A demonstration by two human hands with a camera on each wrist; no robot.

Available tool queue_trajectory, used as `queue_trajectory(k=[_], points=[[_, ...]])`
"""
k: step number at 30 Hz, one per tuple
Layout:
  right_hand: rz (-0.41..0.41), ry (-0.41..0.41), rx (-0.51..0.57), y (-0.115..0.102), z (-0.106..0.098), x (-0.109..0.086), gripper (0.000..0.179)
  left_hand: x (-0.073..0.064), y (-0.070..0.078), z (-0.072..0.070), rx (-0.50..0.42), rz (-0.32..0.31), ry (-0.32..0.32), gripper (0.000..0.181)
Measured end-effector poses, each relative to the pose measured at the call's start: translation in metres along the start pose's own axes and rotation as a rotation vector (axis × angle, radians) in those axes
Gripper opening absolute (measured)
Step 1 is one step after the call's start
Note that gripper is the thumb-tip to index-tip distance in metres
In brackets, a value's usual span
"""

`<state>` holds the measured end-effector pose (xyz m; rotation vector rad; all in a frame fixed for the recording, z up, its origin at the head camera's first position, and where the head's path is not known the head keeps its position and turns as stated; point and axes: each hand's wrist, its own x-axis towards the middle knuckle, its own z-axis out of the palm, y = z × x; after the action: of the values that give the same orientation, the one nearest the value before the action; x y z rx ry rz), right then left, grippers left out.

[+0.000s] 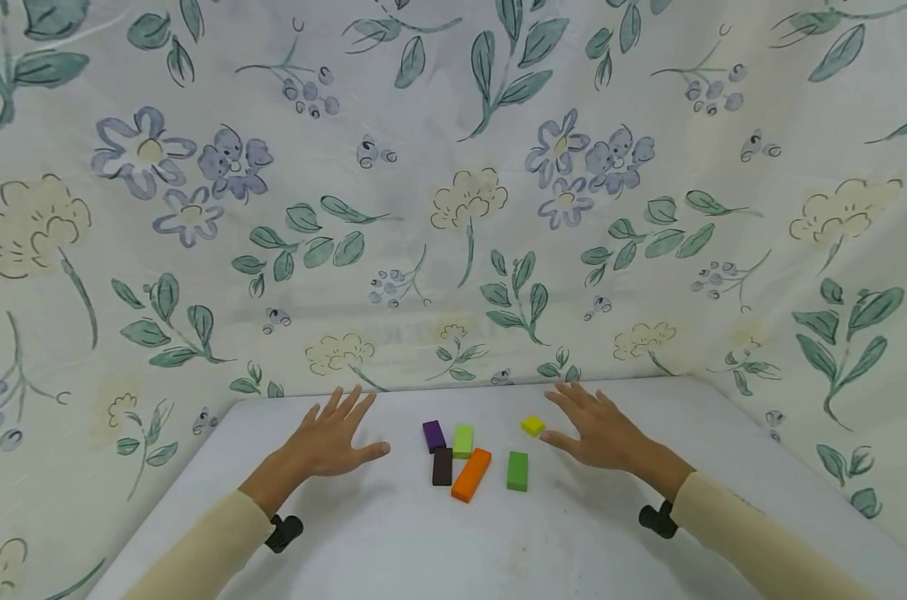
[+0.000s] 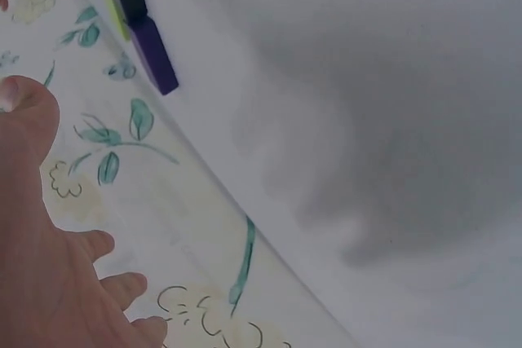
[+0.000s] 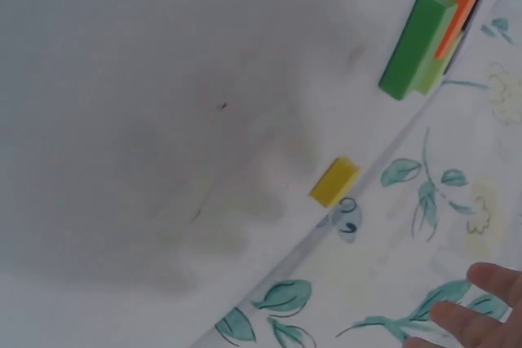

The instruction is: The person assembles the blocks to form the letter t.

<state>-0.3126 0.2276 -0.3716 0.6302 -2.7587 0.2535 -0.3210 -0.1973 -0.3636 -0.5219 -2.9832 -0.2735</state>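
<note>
Several small coloured blocks lie on a white table between the two hands. A purple block [image 1: 434, 437] and a dark brown block [image 1: 442, 467] are at the left of the group. Beside them lie a light green block [image 1: 463, 442] and an orange block [image 1: 472, 475], the longest one. A green block [image 1: 517, 471] sits apart to the right, and a small yellow block [image 1: 533, 426] is farther back. The left hand [image 1: 333, 440] hovers left of the blocks with fingers spread, holding nothing. The right hand [image 1: 598, 429], also spread and holding nothing, is nearest the yellow block.
The white table [image 1: 393, 550] ends at the back against a hanging floral cloth [image 1: 423, 250], which also rises at both sides. Each wrist wears a black camera, one at the left wrist [image 1: 284, 533] and one at the right wrist [image 1: 658, 520].
</note>
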Motion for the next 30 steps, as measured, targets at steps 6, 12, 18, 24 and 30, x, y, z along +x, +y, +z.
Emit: queue_trajectory(k=[6,12,18,24,30], points=[[-0.031,0.016,0.006,-0.008,0.004,0.002,0.068,0.005,0.005,0.006,-0.044,0.009,-0.014,0.096],[-0.038,-0.007,0.020,-0.017,0.006,0.003,0.064,0.008,0.011,0.011,-0.082,0.021,-0.040,0.098],[-0.034,-0.019,0.018,-0.021,0.009,0.004,0.064,0.010,0.021,0.017,-0.128,0.037,-0.085,0.091],[-0.010,-0.053,0.066,-0.025,0.014,0.007,0.062,0.011,0.029,0.022,-0.212,0.075,-0.121,0.087],[0.017,-0.085,0.137,-0.030,0.021,0.009,0.059,0.013,0.037,0.035,-0.298,0.122,-0.179,0.083]])
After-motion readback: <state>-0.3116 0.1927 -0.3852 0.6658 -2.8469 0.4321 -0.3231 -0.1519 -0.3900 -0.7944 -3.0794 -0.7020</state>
